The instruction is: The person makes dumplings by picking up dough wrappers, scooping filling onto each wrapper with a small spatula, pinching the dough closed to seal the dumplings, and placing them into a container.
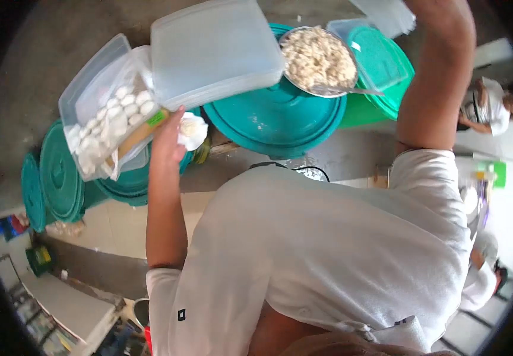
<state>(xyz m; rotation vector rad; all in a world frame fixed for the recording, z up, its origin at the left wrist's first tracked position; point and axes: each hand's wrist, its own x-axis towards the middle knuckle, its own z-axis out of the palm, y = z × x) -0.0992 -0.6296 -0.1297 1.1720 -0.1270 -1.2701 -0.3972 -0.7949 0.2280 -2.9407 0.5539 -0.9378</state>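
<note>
My left hand point(166, 135) holds a round of white dough point(193, 132) with a pale filling in its middle. Just beyond it, a clear plastic box point(95, 66) contains several white dough balls point(127, 105) on white plastic film. My right hand point(437, 13) is cut off by the top edge, so its fingers are hidden. Near it is a blurred, translucent plastic piece point(387, 16); whether the hand touches it I cannot tell. A bowl of crumbly cream-coloured filling point(319, 56) has a metal utensil point(351, 91) lying across its rim.
Stacked translucent lids or trays point(215, 50) stand between box and bowl. Below is a large teal lidded tub point(274, 121); a green tub point(387, 65) is at right, and more teal lids point(60, 172) at left. Two other people point(491, 107) are at the far right.
</note>
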